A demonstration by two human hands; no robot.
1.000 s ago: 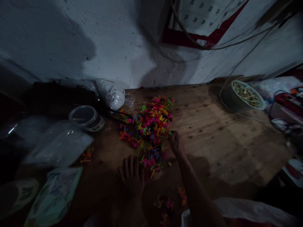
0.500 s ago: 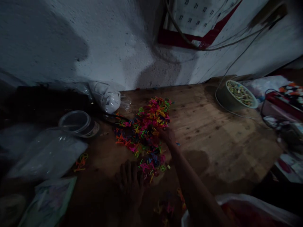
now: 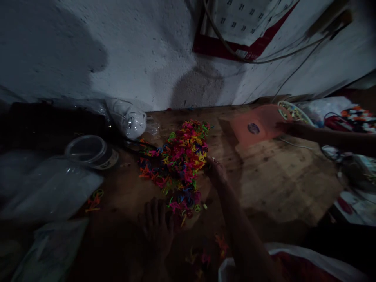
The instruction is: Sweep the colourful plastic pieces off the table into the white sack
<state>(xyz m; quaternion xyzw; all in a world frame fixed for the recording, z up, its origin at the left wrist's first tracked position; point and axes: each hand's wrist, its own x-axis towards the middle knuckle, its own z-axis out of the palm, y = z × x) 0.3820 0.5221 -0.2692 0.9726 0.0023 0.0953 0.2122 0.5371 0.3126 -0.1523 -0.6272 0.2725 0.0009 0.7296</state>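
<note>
wooden table [image 3: 273,176]: right hand [image 3: 216,172] pinched, maybe, at neon pile [image 3: 179,160] edge; left hand [image 3: 157,229] flat.

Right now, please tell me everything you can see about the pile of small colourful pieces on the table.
The pile of colourful pieces is a loose, tangled heap of tiny loops, plastic or rubber by the look, in pink, yellow, orange, green and blue. It lies on the wooden table near the wall. The right hand touches its right edge; the left hand rests flat at its near end. Strays lie around it.
</note>
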